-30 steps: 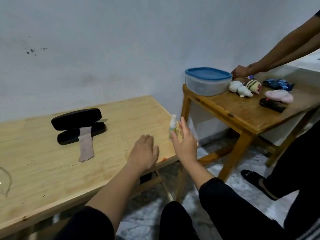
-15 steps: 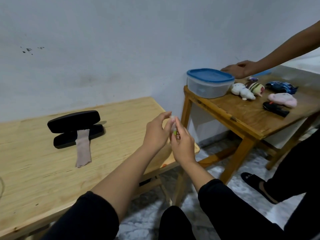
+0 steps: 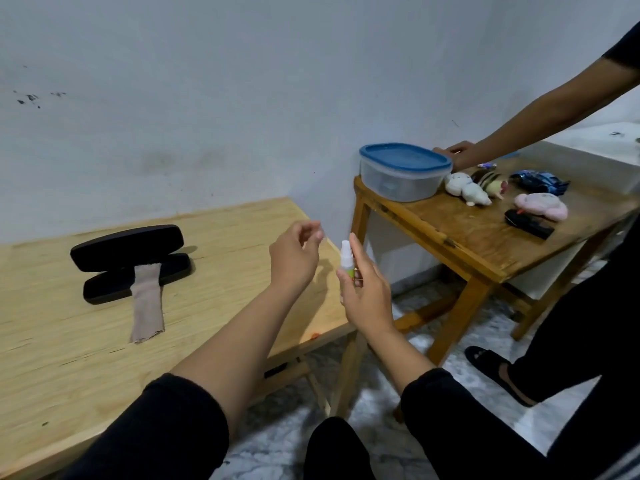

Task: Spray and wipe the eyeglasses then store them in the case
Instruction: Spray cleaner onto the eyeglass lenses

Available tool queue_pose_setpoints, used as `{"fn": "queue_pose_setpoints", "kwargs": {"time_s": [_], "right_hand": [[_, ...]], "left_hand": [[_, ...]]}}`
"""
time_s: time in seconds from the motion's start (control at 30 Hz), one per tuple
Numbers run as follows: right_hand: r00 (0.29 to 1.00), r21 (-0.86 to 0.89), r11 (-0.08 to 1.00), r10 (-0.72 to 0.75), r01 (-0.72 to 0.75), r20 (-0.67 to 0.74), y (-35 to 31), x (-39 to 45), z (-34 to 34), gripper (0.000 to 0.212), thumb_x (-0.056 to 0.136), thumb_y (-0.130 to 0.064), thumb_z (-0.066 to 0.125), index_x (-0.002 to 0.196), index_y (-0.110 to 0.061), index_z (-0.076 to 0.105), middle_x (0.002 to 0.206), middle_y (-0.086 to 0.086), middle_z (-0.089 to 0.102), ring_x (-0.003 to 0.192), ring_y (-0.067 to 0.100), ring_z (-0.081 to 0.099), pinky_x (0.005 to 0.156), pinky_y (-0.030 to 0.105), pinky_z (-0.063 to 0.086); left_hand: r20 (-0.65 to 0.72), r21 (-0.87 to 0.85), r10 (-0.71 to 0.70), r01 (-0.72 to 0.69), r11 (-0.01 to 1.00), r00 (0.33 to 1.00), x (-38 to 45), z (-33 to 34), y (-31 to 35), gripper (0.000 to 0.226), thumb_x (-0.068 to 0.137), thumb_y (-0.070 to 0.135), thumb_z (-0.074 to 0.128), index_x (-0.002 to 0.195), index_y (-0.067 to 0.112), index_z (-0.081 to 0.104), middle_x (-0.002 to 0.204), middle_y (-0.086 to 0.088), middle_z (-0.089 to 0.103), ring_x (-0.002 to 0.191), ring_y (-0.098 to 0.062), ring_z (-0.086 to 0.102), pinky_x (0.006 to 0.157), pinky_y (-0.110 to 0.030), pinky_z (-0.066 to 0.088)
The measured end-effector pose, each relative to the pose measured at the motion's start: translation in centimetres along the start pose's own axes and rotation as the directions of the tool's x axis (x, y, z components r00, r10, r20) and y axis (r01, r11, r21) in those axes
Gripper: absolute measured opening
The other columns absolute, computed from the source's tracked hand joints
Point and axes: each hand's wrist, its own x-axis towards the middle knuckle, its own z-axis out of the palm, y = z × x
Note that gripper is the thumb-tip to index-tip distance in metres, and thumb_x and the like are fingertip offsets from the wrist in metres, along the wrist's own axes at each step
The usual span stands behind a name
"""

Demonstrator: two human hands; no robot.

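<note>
Two hands meet over the near right corner of the pale wooden table [image 3: 86,341]: the right hand [image 3: 363,296] is wrapped round a small white spray bottle [image 3: 346,259], held upright with its nozzle bare, and the left hand [image 3: 294,258] hovers just beside it with thumb and fingertips pinched together on something small and clear that is too blurred to make out. The bottle carries a green band low on its body, but any print on it is too small to read, and no brand or lettering shows anywhere else. The black eyeglass case [image 3: 130,259] lies open at the back left of the table, well apart from the hands, with a beige cloth [image 3: 147,303] draped over its front edge and trailing onto the wood; the eyeglasses themselves cannot be seen. To the right stands a darker wooden side table [image 3: 467,244] bearing a clear container with a blue lid [image 3: 403,171], a white plush toy [image 3: 465,188], a striped toy [image 3: 491,180], a blue toy car [image 3: 536,180], a pink plush [image 3: 540,206] and a flat black object [image 3: 528,223]. A second person's arm [image 3: 540,112] reaches in from the upper right, the hand resting behind the container, and that person's dark-trousered leg and black slipper [image 3: 491,365] stand on the mottled floor.
</note>
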Motion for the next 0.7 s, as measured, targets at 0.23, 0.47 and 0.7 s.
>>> {"fn": "queue_pose_setpoints", "kwargs": {"time_s": [0.23, 0.47, 0.7], "right_hand": [[0.999, 0.038, 0.999, 0.027, -0.026, -0.028, 0.3, 0.1, -0.8, 0.053, 0.090, -0.026, 0.053, 0.137, -0.038, 0.033, 0.122, 0.008, 0.059, 0.105, 0.027, 0.059, 0.086, 0.047, 0.053], [0.999, 0.028, 1.000, 0.005, -0.004, -0.049, 0.7, 0.1, -1.4, 0.051, 0.090, -0.019, 0.057, 0.136, -0.027, 0.038, 0.107, 0.002, 0.058, 0.088, 0.018, 0.056, 0.076, 0.027, 0.043], [0.998, 0.036, 0.999, -0.010, 0.012, -0.060, 0.5, 0.1, -1.4, 0.047, 0.090, -0.020, 0.055, 0.132, -0.029, 0.036, 0.111, 0.007, 0.057, 0.087, 0.024, 0.055, 0.076, 0.035, 0.046]], "left_hand": [[0.153, 0.177, -0.055, 0.027, 0.984, 0.987, -3.6, 2.1, -3.7, 0.018, 0.089, 0.017, 0.053, 0.104, 0.019, 0.063, 0.101, 0.004, 0.066, 0.086, -0.008, 0.057, 0.075, -0.018, 0.038], [0.238, 0.251, -0.028, -0.034, 0.967, 0.971, -3.9, 2.7, -5.4, 0.018, 0.087, 0.017, 0.053, 0.103, 0.021, 0.062, 0.095, 0.001, 0.071, 0.091, -0.014, 0.063, 0.081, -0.021, 0.045], [0.256, 0.293, -0.021, -0.056, 0.955, 0.966, -3.9, 2.6, -5.4, 0.032, 0.087, 0.023, 0.056, 0.119, 0.019, 0.054, 0.113, -0.004, 0.067, 0.105, -0.018, 0.060, 0.093, -0.033, 0.048]]}}
